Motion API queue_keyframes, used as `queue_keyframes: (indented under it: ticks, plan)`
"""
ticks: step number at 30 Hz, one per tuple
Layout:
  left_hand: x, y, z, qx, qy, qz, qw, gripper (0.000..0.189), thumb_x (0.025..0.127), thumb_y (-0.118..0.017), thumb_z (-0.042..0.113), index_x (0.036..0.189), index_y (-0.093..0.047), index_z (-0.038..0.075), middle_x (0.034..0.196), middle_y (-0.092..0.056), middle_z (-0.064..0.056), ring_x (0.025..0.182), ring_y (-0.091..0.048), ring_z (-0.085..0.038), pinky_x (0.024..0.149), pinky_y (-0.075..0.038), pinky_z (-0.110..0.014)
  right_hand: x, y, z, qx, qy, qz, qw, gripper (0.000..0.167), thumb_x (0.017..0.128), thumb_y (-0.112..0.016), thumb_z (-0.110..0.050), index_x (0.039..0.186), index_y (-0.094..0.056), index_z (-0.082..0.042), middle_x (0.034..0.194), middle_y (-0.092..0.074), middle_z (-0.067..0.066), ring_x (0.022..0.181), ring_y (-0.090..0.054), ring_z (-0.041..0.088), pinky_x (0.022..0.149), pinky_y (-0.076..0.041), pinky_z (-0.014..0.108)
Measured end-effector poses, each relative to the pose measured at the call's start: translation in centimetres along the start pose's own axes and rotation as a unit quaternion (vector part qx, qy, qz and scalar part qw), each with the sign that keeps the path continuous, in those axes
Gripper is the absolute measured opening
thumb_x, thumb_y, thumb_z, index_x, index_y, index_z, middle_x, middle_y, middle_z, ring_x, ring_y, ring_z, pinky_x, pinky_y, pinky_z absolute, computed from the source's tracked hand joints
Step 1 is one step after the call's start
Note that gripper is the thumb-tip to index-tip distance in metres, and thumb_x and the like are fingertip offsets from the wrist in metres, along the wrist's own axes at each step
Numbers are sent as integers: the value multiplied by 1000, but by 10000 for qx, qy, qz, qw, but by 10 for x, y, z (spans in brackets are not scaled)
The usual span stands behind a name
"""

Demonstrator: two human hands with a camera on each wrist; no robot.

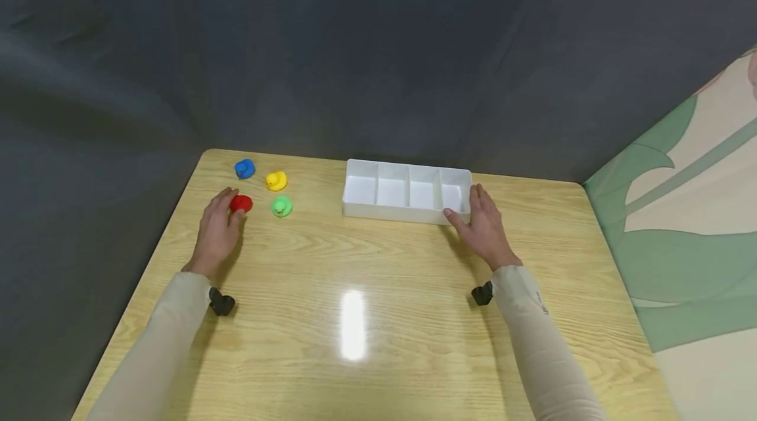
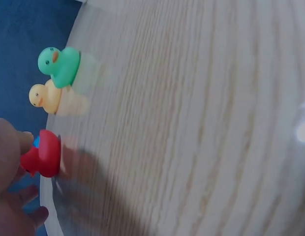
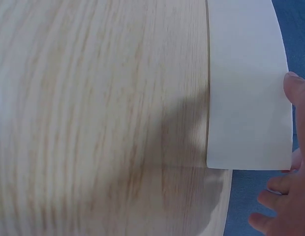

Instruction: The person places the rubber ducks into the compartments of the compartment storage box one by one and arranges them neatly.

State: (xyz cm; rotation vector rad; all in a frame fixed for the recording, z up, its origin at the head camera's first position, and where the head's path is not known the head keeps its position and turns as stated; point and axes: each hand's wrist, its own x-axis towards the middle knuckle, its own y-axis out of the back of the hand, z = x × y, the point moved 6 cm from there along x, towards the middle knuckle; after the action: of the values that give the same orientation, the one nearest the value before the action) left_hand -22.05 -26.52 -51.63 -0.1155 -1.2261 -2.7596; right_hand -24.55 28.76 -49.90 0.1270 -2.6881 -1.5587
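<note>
My left hand reaches around a red rubber duck on the wooden table. In the left wrist view its thumb overlaps the red duck's head, while the lower fingers stand apart from the duck. To the right is a green duck, with a yellow duck behind it. A blue duck sits farther back, mostly hidden behind the red one in the left wrist view. My right hand rests at the near right corner of a white divided tray, thumb on the front rim, fingers extended along its right end.
The tray has several compartments in a row and stands near the table's back edge. A dark curtain hangs behind and to the left. Patterned fabric lies off to the right. Each wrist carries a small black camera.
</note>
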Motion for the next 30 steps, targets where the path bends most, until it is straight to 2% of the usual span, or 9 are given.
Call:
queue_keyframes:
  ticks: [5,10,15,22,30]
  plan:
    - [2,-2,-3,251,-83,-133,9996,48,111,-50,5,158,-43,-3,167,-39,-29,152,-37,-56,122,-32,-72,-1,2,0,-39,-46,-40,10000,103,106,-53,-62,167,-8,7,177,-7,30,164,-11,54,130,-15,74]
    - [2,1,0,612,-355,101,9974,44,109,-52,0,153,-50,-5,158,-50,-31,143,-47,-55,117,-39,-71,-1,3,0,-86,-120,-55,9999,102,106,-54,-61,168,-9,7,178,-7,29,164,-12,53,130,-16,72]
    - [2,6,4,872,-451,299,9947,41,108,-55,0,149,-56,-5,146,-58,-32,130,-54,-56,108,-44,-71,-1,4,-1,-103,-73,-37,9999,101,106,-55,-59,167,-11,8,177,-9,31,164,-13,53,131,-16,71]
    - [-1,9,5,963,-400,310,9941,41,108,-56,1,147,-55,-9,132,-57,-37,118,-54,-55,98,-47,-69,-1,3,-3,-89,-164,-113,9998,100,107,-55,-58,168,-9,7,178,-9,29,165,-12,52,131,-15,70]
    - [-3,11,2,806,-239,331,9959,41,108,-61,10,144,-58,-8,130,-55,-34,120,-51,-53,100,-45,-69,-1,6,-5,-79,-160,-111,9998,101,106,-55,-59,167,-9,8,177,-11,31,164,-14,53,131,-16,71]
